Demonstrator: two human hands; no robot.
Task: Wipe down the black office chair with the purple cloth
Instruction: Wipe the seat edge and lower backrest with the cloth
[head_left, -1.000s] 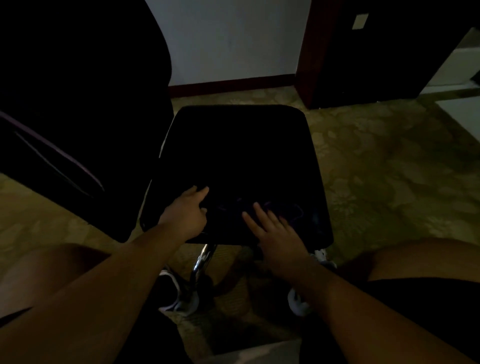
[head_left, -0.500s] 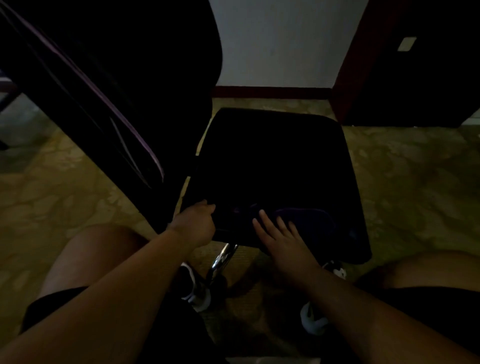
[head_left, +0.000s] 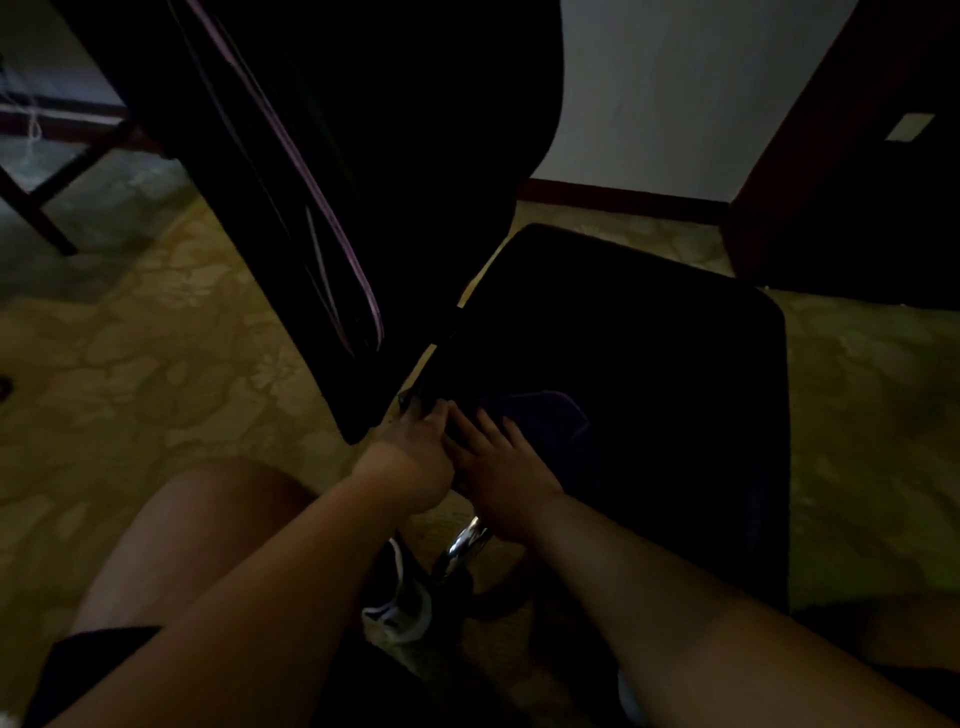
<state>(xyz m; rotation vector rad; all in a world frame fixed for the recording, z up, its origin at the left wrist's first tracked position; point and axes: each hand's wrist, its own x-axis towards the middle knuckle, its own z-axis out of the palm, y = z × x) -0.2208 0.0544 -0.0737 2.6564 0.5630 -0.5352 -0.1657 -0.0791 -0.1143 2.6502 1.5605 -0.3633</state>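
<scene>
Both hands meet at the near left corner of the seat (head_left: 649, 364): my left hand (head_left: 415, 457) grips the seat edge, steadying the black office chair; my right hand (head_left: 498, 467) lies flat, fingers spread, pressing the purple cloth (head_left: 545, 415) onto the cushion. Wiping appears confined to this corner; backrest (head_left: 363, 156) and chrome post (head_left: 462, 545) look untouched.

Very dim, underexposed. Chair (head_left: 623, 364) is near-black, detail lost. Brightest patch is the wall (head_left: 675, 88). Soft focus, wide-angle bending at edges.
</scene>
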